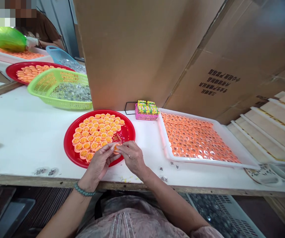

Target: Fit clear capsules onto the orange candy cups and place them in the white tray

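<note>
Both my hands meet over the front right edge of a red round tray [68,145]. Between their fingertips is a small orange round piece [116,149], partly covered by the fingers. My left hand [102,161] pinches it from the left, a beaded bracelet on its wrist. From the right, thumb and fingers of my right hand [134,158] close on the same piece. Many similar orange round pieces [92,137] with yellow-orange middles lie on the tray, faces up.
A white tray [167,148] of orange pieces with shiny clear tops stands right, beside a pink basket [146,116] of small yellow-green packets. Cardboard [132,56] walls the back. A green basket [65,103] holds clear bits. Stacked trays [263,132] lean right. Another person [50,33] works far left.
</note>
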Tool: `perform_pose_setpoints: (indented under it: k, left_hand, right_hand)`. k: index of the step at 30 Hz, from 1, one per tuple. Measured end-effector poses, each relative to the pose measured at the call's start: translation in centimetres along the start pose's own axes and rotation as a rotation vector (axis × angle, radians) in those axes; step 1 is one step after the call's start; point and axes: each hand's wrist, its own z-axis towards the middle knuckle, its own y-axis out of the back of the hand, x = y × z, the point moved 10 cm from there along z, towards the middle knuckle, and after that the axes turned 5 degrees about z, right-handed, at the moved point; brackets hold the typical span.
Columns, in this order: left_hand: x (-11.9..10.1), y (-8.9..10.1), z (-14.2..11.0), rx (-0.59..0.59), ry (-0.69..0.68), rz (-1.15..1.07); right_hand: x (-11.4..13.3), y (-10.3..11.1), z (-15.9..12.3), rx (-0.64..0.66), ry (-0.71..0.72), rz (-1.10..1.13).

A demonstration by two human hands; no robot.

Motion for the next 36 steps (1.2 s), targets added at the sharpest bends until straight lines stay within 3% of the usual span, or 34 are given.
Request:
perform_pose_setpoints:
  k: [5, 9, 13, 19, 24, 29, 32, 36]
  left_hand:
    - [0.7, 0.4, -0.3, 0.006, 0.077, 0.035]
    - [0.2, 0.8, -0.4, -0.034, 0.060, 0.069]
    - [-0.6, 1.2, -0.3, -0.108, 0.017, 0.079]
    - [-0.2, 0.5, -0.5, -0.150, 0.021, 0.095]
    - [0.9, -1.2, -0.3, -0.120, 0.050, 0.069]
    - [0.0, -0.8, -0.3, -0.174, -0.032, 0.006]
    - [-0.6, -0.2, -0.6, -0.206, -0.050, 0.019]
    - [-0.5, 0.4, -1.1, -0.258, -0.011, 0.018]
  right_hand:
    - [0.2, 1.1, -0.4, -0.033, -0.005, 0.059]
    - [0.7, 1.7, -0.1, -0.066, 0.009, 0.100]
    - [-0.6, 2.0, 0.1, -0.155, -0.084, 0.063]
    - [-3.5, -0.4, -2.0, 0.084, -0.196, -0.166]
    - [-4.5, 0.1, -3.6, 0.122, -0.223, -0.226]
    - [-4.2, -0.2, -2.8, 0.178, -0.168, -0.334]
    - [-3.4, 1.3, -3.4, 0.165, -0.174, -0.383]
    - [-4.4, 6.3, -7.1, 0.160, -0.365, -0.527]
